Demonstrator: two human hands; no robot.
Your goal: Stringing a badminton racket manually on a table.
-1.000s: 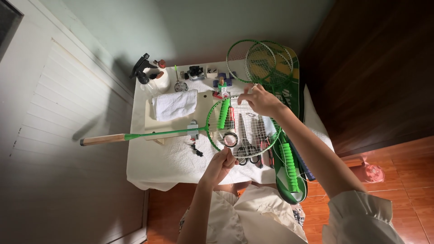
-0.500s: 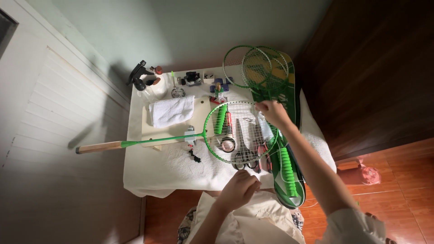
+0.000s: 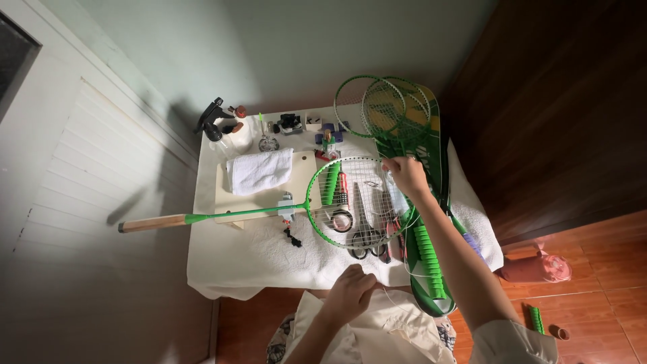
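Head view: right hand pinches racket frame; left hand closed on string.

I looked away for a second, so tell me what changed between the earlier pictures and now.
The left hand drew back from the near rim of the racket head to the table edge, fingers pinching a thin string. The right hand slid from the head's far rim toward its right side. The racket, towel and scissors stayed put.
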